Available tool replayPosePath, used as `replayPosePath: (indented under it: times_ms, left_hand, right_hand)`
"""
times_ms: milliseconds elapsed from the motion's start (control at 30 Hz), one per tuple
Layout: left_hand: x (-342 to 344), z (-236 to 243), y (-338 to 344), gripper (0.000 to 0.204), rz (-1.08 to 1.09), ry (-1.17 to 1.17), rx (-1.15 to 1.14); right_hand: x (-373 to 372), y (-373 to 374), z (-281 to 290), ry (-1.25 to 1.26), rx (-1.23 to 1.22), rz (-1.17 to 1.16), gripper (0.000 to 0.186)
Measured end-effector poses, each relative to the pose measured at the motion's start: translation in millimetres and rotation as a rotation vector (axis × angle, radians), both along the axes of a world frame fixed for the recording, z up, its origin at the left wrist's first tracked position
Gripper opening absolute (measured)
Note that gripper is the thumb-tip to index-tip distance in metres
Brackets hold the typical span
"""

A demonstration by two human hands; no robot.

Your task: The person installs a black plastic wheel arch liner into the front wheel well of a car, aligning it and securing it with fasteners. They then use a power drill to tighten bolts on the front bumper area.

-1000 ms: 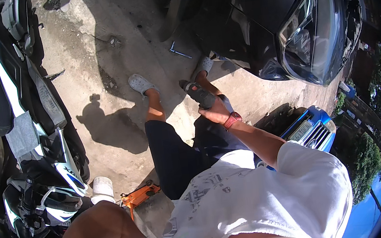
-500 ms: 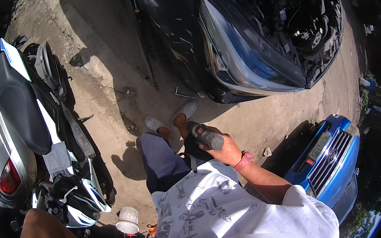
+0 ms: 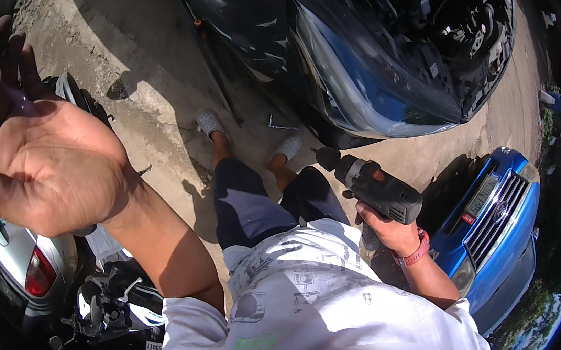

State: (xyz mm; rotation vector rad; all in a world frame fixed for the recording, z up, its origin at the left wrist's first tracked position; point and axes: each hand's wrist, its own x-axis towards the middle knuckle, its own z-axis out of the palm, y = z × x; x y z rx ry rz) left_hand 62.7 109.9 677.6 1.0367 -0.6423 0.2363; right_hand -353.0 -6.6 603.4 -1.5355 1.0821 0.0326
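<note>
My left hand [image 3: 35, 144] is raised close to the camera at the upper left, palm toward me, fingers spread, holding nothing. My right hand [image 3: 389, 229], with a red band at the wrist, grips the handle of a black cordless drill [image 3: 373, 184] at waist height, right of my body. The drill's chuck points up and left toward the dark car [image 3: 376, 46]. My legs in dark shorts and grey shoes [image 3: 211, 122] stand on the concrete ground.
A dark car with its hood open fills the upper right. A blue car [image 3: 500, 219] sits at the lower right. Scooters [image 3: 112, 305] and a silver vehicle [image 3: 17, 264] crowd the left. A metal wrench [image 3: 279, 124] lies on the concrete near my feet.
My left arm has swung up from the lower left to in front of the camera, palm open. The right hand with the drill has moved right and lower. The view has shifted toward the cars.
</note>
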Motion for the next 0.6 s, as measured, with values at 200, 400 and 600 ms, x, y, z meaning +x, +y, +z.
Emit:
replayPosePath:
  times_ms: [200, 400, 600]
  left_hand:
    - [42, -151, -108, 0.080, -0.104, -0.487, 0.884]
    - [78, -157, -158, 0.088, -0.312, -0.583, 1.038]
    - [80, -175, -181, 0.098, -0.286, -0.606, 1.012]
  right_hand:
    - [105, -28, 73, -0.183, -0.018, -0.329, 0.054]
    - [230, -71, 105, -0.105, -0.174, -0.411, 0.054]
    - [287, -121, 90, 0.061, -0.327, -0.209, 0.036]
